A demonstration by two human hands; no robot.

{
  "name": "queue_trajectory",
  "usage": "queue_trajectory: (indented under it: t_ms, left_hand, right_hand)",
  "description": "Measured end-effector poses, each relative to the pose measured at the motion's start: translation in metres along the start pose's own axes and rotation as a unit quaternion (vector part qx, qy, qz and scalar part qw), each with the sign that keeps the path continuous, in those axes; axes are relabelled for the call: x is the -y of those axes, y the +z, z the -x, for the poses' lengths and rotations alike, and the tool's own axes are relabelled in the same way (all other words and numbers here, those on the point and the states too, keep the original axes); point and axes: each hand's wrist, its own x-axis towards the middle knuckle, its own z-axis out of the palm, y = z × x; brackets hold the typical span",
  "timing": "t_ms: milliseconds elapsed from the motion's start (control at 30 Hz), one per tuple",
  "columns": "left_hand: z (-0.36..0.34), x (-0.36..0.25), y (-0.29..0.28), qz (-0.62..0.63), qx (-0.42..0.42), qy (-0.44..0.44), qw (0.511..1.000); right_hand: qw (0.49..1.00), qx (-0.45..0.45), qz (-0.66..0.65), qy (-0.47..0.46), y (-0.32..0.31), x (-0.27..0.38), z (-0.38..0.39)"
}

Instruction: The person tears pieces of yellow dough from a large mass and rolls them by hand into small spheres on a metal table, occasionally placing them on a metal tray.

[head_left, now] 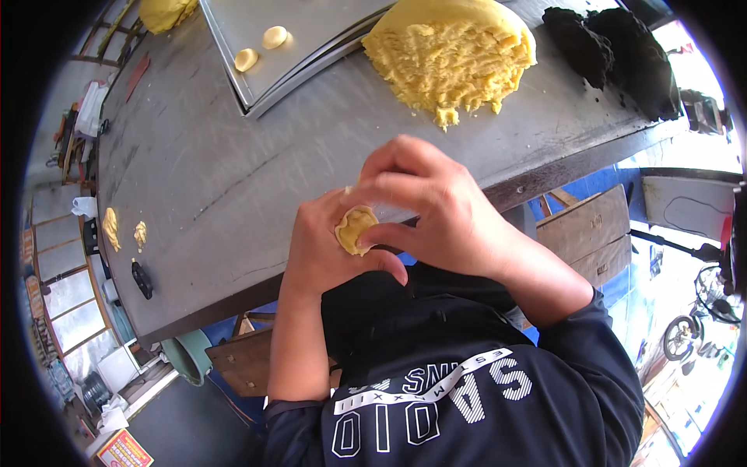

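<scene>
Between my hands, just over the near table edge, is a small hollowed round of yellow dough with a thin, uneven rim. My left hand cups it, with the thumb sticking out to the right. My right hand reaches over it from the right, its thumb against the inside of the hollow and its fingers curled at the far rim. Beyond my hands lies a big mound of yellow dough, its near face torn and crumbly. Two small pale dough rounds, one of them a dough ball, sit on a metal tray.
Black dough-like lumps lie at the far right of the metal table. More yellow dough is at the far left. Dough scraps and a small black object lie near the left edge. Wooden boards stand below the right side.
</scene>
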Motion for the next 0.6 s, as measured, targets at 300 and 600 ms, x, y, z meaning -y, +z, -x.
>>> queue_trajectory:
  t_ms: [300,600]
  left_hand:
    - [0.011,0.009,-0.003,0.088,0.053,-0.061,0.993]
    - [0.015,0.009,-0.01,0.311,0.007,-0.201,0.929]
  right_hand:
    - [0.991,-0.038,0.113,0.055,0.003,0.017,-0.015]
    - [0.924,-0.074,0.359,0.109,-0.056,-0.039,0.017]
